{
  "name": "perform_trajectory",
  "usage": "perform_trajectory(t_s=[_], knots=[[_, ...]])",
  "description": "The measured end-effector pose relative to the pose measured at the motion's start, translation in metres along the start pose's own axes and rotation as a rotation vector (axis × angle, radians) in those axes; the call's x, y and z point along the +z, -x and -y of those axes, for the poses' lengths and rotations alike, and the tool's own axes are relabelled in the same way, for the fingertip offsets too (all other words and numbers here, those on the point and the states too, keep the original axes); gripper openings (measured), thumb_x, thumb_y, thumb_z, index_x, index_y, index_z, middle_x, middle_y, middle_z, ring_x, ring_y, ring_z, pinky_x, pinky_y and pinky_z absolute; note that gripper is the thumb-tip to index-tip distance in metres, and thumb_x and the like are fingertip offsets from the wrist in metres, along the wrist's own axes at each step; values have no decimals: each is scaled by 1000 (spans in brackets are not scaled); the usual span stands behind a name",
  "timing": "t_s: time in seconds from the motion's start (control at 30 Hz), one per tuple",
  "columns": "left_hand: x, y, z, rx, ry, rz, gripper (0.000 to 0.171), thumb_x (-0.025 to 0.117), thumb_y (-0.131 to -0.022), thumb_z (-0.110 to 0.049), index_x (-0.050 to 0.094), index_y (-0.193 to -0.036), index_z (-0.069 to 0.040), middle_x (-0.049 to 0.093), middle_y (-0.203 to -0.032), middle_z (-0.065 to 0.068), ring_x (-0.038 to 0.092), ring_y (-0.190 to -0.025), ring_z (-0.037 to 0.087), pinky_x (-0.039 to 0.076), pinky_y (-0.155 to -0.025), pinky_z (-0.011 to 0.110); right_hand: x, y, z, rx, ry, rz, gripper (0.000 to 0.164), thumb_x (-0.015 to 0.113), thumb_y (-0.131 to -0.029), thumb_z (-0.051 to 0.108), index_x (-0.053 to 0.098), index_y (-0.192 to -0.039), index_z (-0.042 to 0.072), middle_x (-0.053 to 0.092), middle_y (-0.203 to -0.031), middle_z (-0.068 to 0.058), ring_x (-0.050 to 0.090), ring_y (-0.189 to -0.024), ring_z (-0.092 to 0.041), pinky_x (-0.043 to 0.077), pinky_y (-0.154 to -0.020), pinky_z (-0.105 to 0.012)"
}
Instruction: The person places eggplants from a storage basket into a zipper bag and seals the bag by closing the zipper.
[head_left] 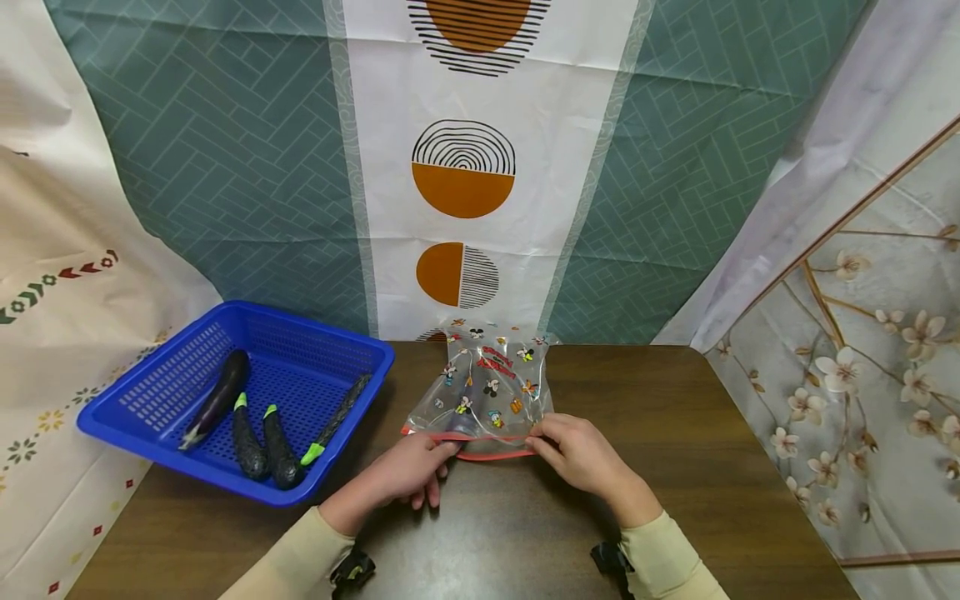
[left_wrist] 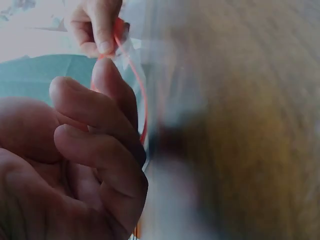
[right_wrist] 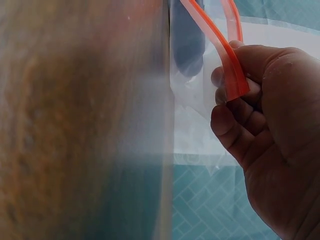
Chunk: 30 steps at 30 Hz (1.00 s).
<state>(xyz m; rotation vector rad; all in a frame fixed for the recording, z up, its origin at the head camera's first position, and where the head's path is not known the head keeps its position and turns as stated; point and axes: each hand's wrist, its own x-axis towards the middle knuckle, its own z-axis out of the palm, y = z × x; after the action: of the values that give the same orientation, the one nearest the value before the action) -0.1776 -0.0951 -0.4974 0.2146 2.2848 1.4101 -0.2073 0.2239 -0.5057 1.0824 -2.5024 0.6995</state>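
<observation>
A clear zip bag printed with cartoon figures lies on the table, its red-edged mouth toward me. My right hand pinches the right end of that mouth between thumb and fingers; the right wrist view shows the red strip in its grip. At the left part of the mouth, my left hand holds the edge, thumb on top, with its other fingers loosely bent below. Both red strips stand apart between the hands. Through the plastic shows a dark, round-ended long thing, probably an eggplant.
A blue plastic basket stands on the left of the wooden table. In it lie a dark purple eggplant, two dark bumpy vegetables with bright green ends and a long thin one. A patterned cloth hangs behind.
</observation>
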Motion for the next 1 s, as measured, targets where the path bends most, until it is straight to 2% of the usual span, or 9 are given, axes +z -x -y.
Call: perform_trajectory(t_s=[0.17,0.3,0.4,0.63,0.83,1.0], knots=[[6,-5,1,24,-29,-47,47,49,-119,-31,64,-86,-2,68,-54,6,54,-35,10,41,-36,25,-2,0,0,18,-6,17,14,88,-97,12,76,-95,20,65,-86,14,56,-75,-2,55,-68,-27],[9,-6,1,24,-66,-80,53,49,-120,-37,65,-83,-3,68,-53,5,56,-35,11,44,-36,28,-1,0,0,21,0,21,14,87,-98,13,76,-95,20,66,-87,14,56,-75,-3,56,-69,-29],[11,-7,1,27,-28,-77,54,50,-120,-38,66,-82,-2,68,-53,6,56,-35,11,44,-36,27,0,0,0,24,3,20,14,87,-98,13,76,-95,20,67,-87,13,58,-76,-4,57,-70,-31],[11,-6,2,9,175,36,46,53,-117,-29,66,-88,3,69,-58,8,52,-37,8,39,-35,23,-1,0,1,35,-10,36,11,86,-100,14,77,-97,19,69,-89,12,60,-77,-6,58,-71,-32],[7,-7,2,-17,269,119,36,53,-113,-24,66,-93,3,70,-62,5,52,-41,7,36,-37,21,-1,0,1,30,-2,34,10,86,-100,14,77,-97,19,69,-89,13,60,-77,-5,58,-71,-32],[5,-10,3,-43,367,180,27,52,-110,-17,65,-101,5,70,-67,6,52,-45,6,39,-39,19,0,1,0,10,4,12,12,87,-98,12,77,-96,20,68,-88,14,59,-76,-3,57,-70,-30]])
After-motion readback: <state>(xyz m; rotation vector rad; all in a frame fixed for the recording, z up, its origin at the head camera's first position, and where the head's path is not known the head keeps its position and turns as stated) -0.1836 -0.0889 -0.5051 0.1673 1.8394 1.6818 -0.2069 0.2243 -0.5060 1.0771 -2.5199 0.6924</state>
